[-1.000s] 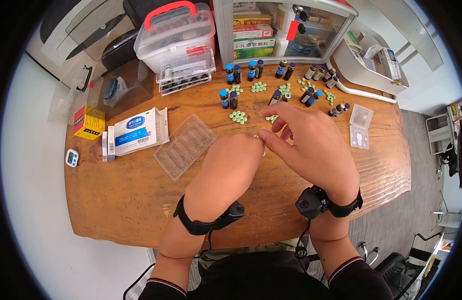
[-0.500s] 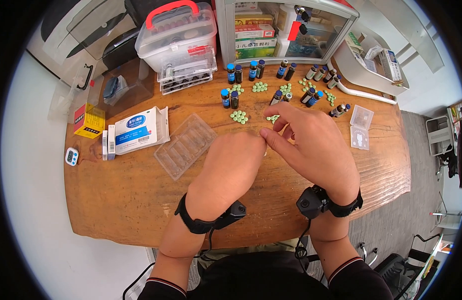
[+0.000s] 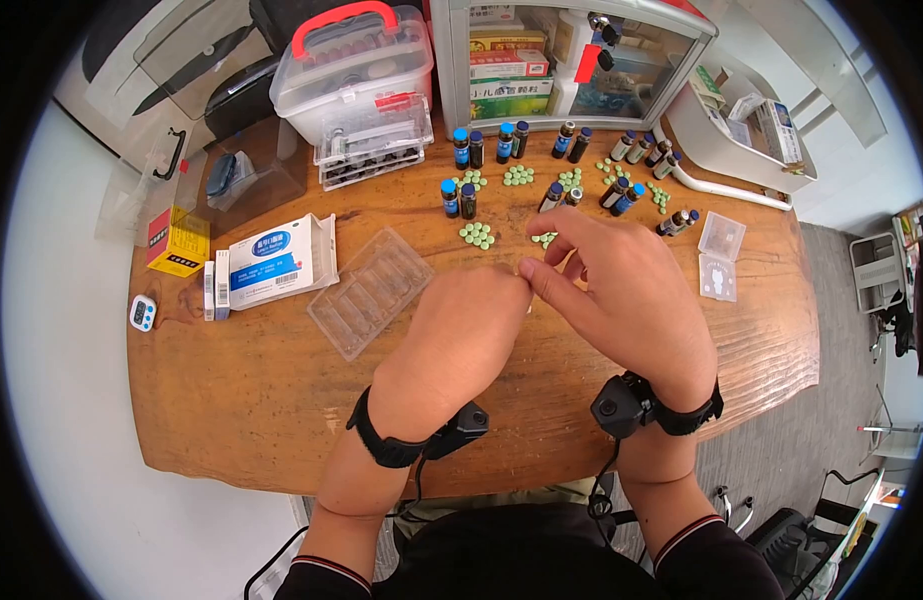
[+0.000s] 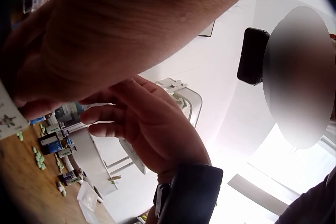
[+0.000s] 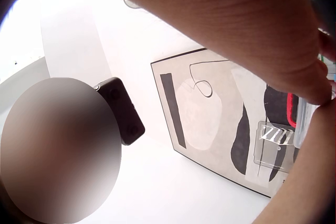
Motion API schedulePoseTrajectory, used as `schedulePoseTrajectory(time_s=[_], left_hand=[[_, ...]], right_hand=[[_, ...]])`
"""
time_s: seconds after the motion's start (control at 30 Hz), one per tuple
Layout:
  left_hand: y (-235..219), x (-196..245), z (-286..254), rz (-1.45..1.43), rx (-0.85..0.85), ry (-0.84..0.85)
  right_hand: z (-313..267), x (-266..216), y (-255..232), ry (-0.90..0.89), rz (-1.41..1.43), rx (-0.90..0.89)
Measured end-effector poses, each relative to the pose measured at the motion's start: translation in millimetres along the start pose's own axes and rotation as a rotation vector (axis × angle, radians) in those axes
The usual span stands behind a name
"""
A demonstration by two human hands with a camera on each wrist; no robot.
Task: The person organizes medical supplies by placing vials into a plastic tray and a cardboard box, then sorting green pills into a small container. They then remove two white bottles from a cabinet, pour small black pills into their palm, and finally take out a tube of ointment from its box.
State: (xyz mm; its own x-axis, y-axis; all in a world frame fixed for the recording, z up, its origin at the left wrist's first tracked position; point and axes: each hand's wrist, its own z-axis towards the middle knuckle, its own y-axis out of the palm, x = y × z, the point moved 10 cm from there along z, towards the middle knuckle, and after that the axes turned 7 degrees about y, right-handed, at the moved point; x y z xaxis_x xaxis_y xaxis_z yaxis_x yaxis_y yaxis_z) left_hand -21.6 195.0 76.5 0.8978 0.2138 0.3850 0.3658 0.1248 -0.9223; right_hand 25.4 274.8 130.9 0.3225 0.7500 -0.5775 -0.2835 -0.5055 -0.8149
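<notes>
In the head view my left hand (image 3: 468, 325) is palm down over the middle of the table, its fingertips hidden beneath it. The left wrist view shows its curled fingers holding a small white piece with a printed pattern (image 4: 10, 118), cut off by the frame edge. My right hand (image 3: 626, 290) meets it from the right, thumb tip against the left hand's index side and the other fingers bent. Whether the right fingers grip the piece I cannot tell. Green tablets (image 3: 476, 234) lie in small piles beyond the hands, with small dark vials (image 3: 468, 202) beside them.
A clear plastic tray (image 3: 371, 292) and a white medicine box (image 3: 273, 264) lie left of the hands. An opened small clear case (image 3: 720, 255) lies to the right. Behind stand a medicine cabinet (image 3: 581, 122), a red-handled box (image 3: 351, 90) and a white bin (image 3: 731, 130).
Both hands stay nearly in place, close together. A small pale bit that showed between the right thumb and left hand a second ago is now mostly covered.
</notes>
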Motion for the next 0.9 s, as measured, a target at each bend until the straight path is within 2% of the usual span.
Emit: schedulePoseTrajectory(time_s=[0.23, 0.43, 0.57, 0.73, 0.9], left_hand=[[-1.2, 5.3, -2.4, -0.069, 0.009, 0.059], [0.4, 2.6, -3.3, -0.043, -0.012, 0.018], [-0.9, 3.6, -3.5, -0.031, 0.034, 0.004], [7.6, 3.9, -3.1, -0.016, -0.030, -0.008], [9.4, 6.9, -4.9, -0.059, -0.014, 0.029]], right_hand=[[-1.5, -4.9, -2.8, -0.067, 0.032, 0.054], [-1.6, -5.9, -1.7, -0.053, 0.041, 0.028], [-1.4, -3.4, -1.2, -0.045, 0.057, 0.029], [-2.0, -4.1, -2.2, -0.025, 0.049, 0.010], [-1.0, -4.7, -1.4, 0.006, 0.044, -0.014]])
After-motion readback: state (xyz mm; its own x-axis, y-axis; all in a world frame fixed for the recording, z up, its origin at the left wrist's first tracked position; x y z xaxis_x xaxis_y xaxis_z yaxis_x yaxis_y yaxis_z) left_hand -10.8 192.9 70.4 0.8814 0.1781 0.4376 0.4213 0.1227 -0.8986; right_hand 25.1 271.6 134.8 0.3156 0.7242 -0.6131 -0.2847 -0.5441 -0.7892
